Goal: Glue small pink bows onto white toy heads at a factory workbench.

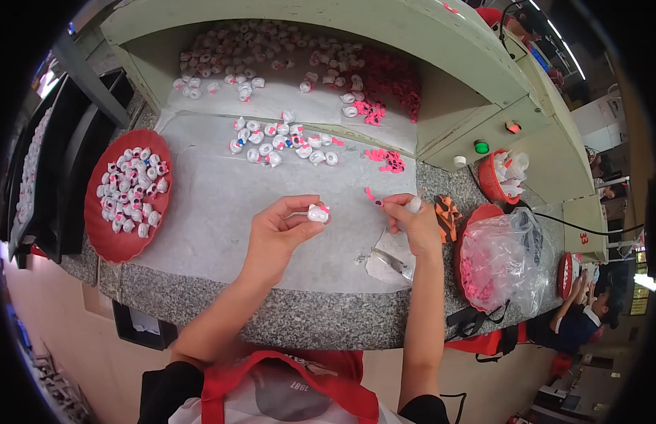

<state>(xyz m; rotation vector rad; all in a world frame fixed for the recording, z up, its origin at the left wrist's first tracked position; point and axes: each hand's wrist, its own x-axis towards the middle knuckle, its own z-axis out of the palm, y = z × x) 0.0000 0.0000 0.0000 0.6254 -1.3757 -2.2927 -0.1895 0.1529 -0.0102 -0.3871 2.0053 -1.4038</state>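
Head view, clock centre: the middle of the white paper [208, 226] on the speckled surface [271, 321].
Left hand [282, 227]: just off centre toward 9 o'clock, thumb and fingers pinched on a white toy head [318, 213] with pink on it.
Right hand [411, 220]: at 3 o'clock, fingertips closed on a small pink piece [372, 198], which points toward 10 o'clock of that hand; a small white thing at the fingers is too unclear to name.
Loose heads [282, 141]: clustered at 11 o'clock on the paper.
Pink pile [388, 161]: between 1 and 2 o'clock.
White pad [381, 268]: at 4 o'clock, near the right forearm.
Red bowl [96, 230]: at 9 o'clock, full of heads.
Red basket [492, 182]: between 2 and 3 o'clock, holding white items.
Plastic bag [515, 258]: between 3 and 4 o'clock, over a second bowl [461, 265].
Green cabinet [441, 67]: toward 12 o'clock, with more heads and pink pieces inside.
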